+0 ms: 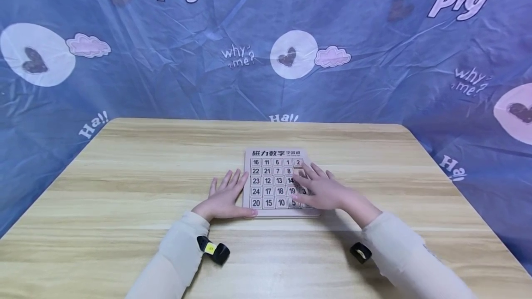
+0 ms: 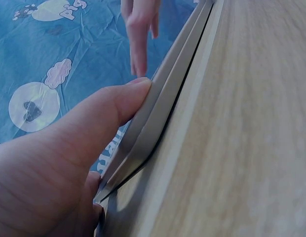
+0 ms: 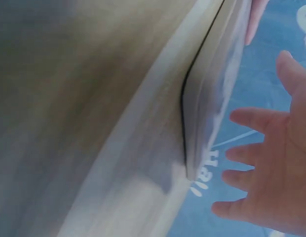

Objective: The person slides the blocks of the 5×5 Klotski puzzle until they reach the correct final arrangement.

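Observation:
A sliding number puzzle (image 1: 274, 213), a pale flat board with rows of numbered tiles (image 1: 268, 181) and Chinese lettering along its top, lies flat on the table. My left hand (image 1: 226, 199) is at its left side, fingers spread along the edge, while the thumb (image 2: 138, 89) rests on the near left corner. Over the right-hand columns my right hand (image 1: 322, 190) is held with spread fingers, hiding several tiles there. In the right wrist view, its fingers (image 3: 244, 154) appear raised off the board's face, pinching nothing.
The wooden table (image 1: 137, 188) extends around the board on all sides. Behind it hangs a blue printed cloth (image 1: 199, 77). Each forearm wears a black strap device, one on the left wrist (image 1: 214, 249) and one on the right wrist (image 1: 360, 253).

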Demonstrator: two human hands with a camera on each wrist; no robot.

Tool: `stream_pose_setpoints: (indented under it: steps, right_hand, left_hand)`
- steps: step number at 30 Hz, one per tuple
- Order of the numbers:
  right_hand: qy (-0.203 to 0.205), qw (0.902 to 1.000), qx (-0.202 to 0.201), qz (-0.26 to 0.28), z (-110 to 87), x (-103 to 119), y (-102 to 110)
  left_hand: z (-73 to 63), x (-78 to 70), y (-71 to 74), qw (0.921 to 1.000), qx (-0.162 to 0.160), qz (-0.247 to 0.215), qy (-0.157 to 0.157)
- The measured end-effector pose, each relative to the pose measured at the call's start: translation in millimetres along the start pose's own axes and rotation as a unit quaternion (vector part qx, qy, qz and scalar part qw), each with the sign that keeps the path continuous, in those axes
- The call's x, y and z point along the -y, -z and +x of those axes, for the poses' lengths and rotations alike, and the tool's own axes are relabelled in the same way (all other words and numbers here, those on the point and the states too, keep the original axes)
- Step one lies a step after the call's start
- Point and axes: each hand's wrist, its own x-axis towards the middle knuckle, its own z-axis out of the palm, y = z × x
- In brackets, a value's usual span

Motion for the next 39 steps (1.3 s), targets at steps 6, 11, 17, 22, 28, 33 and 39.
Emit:
stream_pose_setpoints:
  steps: [6,11,17,22,28,33,39]
  right_hand:
    - [0.032,0.9995,0.004,-0.004,-41.0,4.1,0.2]
    - [0.049,0.9988,0.003,-0.005,-57.7,10.5,-9.1]
    - [0.038,0.9992,-0.006,-0.01,-50.9,9.1,-9.9]
    - [0.023,0.9997,0.001,-0.007,-41.5,4.5,-6.2]
    - [0.013,0.9998,-0.007,-0.015,-33.9,6.2,-6.3]
    - [0.055,0.998,0.007,-0.028,-22.1,30.0,-10.7]
    - [0.103,0.9917,0.036,-0.067,-1.4,63.2,-17.7]
  left_hand:
    - [0.0,-0.4,2.3,1.0,-0.003,-0.001,-0.004]
    - [-1.3,0.7,5.0,1.0,-0.004,0.001,-0.001]
    - [-0.3,1.6,4.0,1.0,-0.003,-0.003,-0.005]
    - [-0.5,0.3,3.8,1.0,-0.001,-0.008,-0.005]
    - [-0.5,-0.7,2.9,0.9999,-0.001,-0.009,-0.008]
    - [-1.1,-0.9,2.6,0.9999,-0.002,-0.006,-0.009]
    - [-1.0,-1.6,1.2,0.9999,-0.003,-0.005,-0.008]
